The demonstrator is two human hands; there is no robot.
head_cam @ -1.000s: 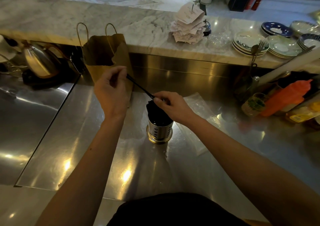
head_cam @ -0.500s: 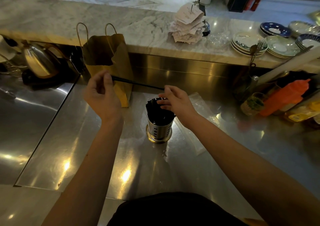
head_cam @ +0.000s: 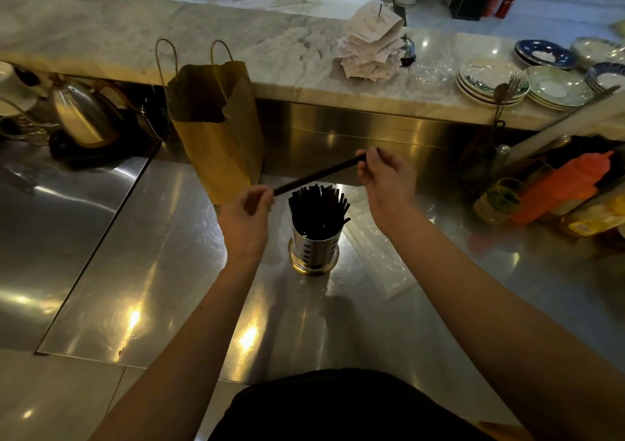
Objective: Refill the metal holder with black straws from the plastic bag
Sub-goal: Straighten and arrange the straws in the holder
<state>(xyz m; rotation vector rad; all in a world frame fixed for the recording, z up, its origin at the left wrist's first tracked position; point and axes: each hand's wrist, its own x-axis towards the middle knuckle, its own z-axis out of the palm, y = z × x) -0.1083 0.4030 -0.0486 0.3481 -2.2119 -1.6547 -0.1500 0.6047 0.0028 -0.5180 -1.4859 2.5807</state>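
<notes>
A perforated metal holder (head_cam: 314,249) stands on the steel counter, packed with several black straws (head_cam: 318,205) that fan out of its top. Just above them I hold one black straw (head_cam: 318,177) almost level, tilted up to the right. My left hand (head_cam: 245,219) pinches its lower left end and my right hand (head_cam: 387,180) pinches its upper right end. A clear plastic bag (head_cam: 378,251) lies flat on the counter to the right of the holder, under my right forearm.
A brown paper bag (head_cam: 216,129) stands behind the holder. A metal kettle (head_cam: 84,116) sits at the far left. Stacked plates (head_cam: 490,82) and a spike of receipts (head_cam: 370,48) rest on the marble ledge. An orange squeeze bottle (head_cam: 561,187) and jars crowd the right.
The straw has swung from tilting down to the right, through level, to tilting up to the right. My right hand rose off the holder's top; my left hand dropped beside the holder.
</notes>
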